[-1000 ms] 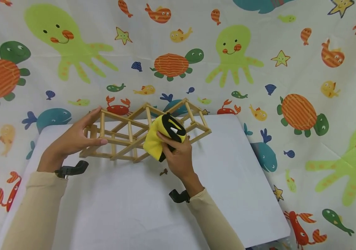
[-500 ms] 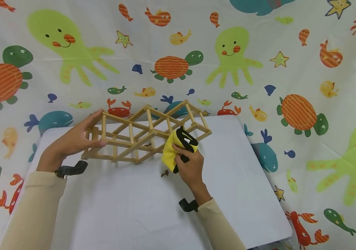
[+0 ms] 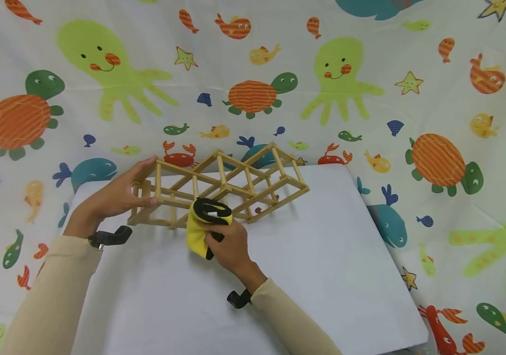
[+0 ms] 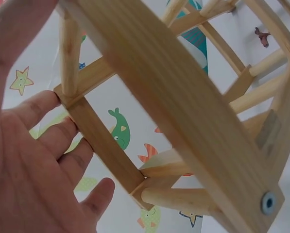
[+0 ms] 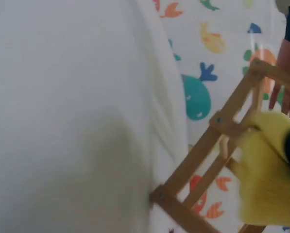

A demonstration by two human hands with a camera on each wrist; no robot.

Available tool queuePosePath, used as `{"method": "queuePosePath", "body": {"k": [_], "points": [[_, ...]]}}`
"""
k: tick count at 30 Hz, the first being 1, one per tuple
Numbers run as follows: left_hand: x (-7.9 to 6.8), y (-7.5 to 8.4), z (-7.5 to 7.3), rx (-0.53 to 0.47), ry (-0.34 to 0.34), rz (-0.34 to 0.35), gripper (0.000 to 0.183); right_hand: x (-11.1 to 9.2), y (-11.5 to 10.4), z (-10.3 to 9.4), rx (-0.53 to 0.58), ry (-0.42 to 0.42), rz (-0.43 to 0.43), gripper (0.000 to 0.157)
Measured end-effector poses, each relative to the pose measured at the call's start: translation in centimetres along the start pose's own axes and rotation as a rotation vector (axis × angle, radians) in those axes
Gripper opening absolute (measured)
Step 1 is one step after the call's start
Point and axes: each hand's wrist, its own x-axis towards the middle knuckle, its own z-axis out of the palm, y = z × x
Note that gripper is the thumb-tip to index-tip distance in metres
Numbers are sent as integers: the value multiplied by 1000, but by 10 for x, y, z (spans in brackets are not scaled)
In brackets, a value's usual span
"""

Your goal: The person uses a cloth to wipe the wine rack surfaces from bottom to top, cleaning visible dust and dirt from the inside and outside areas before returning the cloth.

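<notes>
A folding wooden rack point(image 3: 239, 190) of slats and round dowels stands in a zigzag at the table's back edge. My left hand point(image 3: 115, 197) grips its left end, thumb in front and fingers behind. In the left wrist view, fingertips point(image 4: 76, 153) touch the edge of the end frame. My right hand point(image 3: 228, 244) holds a bunched yellow cloth point(image 3: 197, 236) with black trim. The cloth overlaps the rack's lower front bars, left of its middle. It shows blurred beside the slats in the right wrist view.
The rack stands on a white-covered table point(image 3: 324, 276). A curtain point(image 3: 279, 29) printed with sea animals hangs right behind it. A small brown piece point(image 4: 262, 36) lies beyond the rack's bars in the left wrist view.
My right hand has carried the yellow cloth first right and down, then left along the rack's front. The left hand keeps its hold on the end. The whole head view has shifted slightly.
</notes>
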Motion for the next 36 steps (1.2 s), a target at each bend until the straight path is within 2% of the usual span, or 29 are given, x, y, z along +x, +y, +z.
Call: {"method": "queuePosePath", "body": {"k": [3,5,7,9,11,13,14,18,20,22,24,26,29,32,34,36], "points": [[2,2,-1,-3,-4,6,118,2,-2,0,102,144,-13,31],[2,3,-2,0,-5,4,118,8,-3,-2,132,185,-4,31],[1,4,-3,-1,-10,-6,118,11,-3,-3,91,101,39,28],[0,4,-5,-1,-11,-16,118,9,-2,-3,9,-82,76,27],[0,3,-6,0,-18,-13,117,3,-2,0,-40,-245,73,28],[1,3,-7,-4,-24,-3,115,-2,-5,4,-22,-312,32,29],[1,3,-8,-7,-26,2,114,-3,-6,7,10,-303,-1,30],[2,2,-9,-28,-39,13,111,6,-20,19,136,-133,-155,28],[1,1,-9,-35,-43,19,110,16,-29,24,160,-101,-199,27],[0,0,-9,-45,-47,28,110,26,-38,29,131,-109,-210,27],[-1,-1,-9,-47,-49,31,109,33,-44,33,72,-145,-190,29],[0,-2,-8,-45,-49,32,109,36,-45,35,31,-194,-125,31],[1,-1,-7,-32,-54,10,109,30,-36,30,21,-239,54,33],[3,1,-6,-16,-62,-11,110,17,-22,16,27,-247,230,30],[3,3,-8,-9,-63,-28,110,10,-18,8,52,-220,210,30],[2,3,-9,-9,-61,-34,110,10,-19,7,86,-195,100,30]]}}
